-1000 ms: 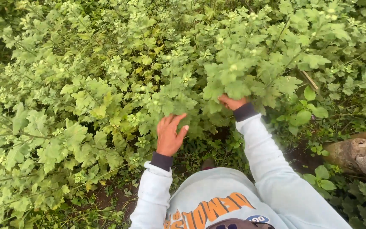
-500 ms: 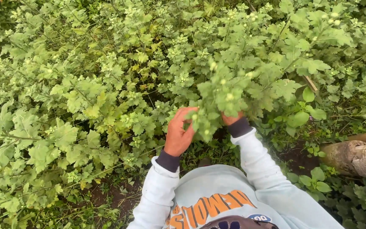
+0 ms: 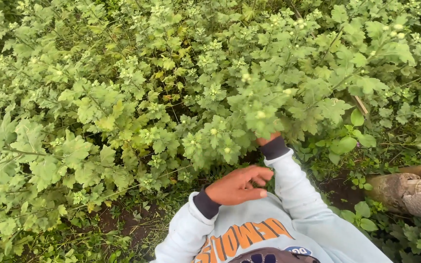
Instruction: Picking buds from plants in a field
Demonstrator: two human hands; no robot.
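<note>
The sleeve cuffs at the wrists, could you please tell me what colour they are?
Dark navy, nearly black, against pale blue-grey sleeves; the left cuff shows it best in the head view.

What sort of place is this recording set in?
Probably an outdoor garden or field plot: dense leafy plants with small pale buds, bare soil beneath, and a cut log at the edge.

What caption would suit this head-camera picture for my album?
Right hand reaches into a leafy green bush with small pale buds, left hand held open near the chest, a cut log at right.
</note>
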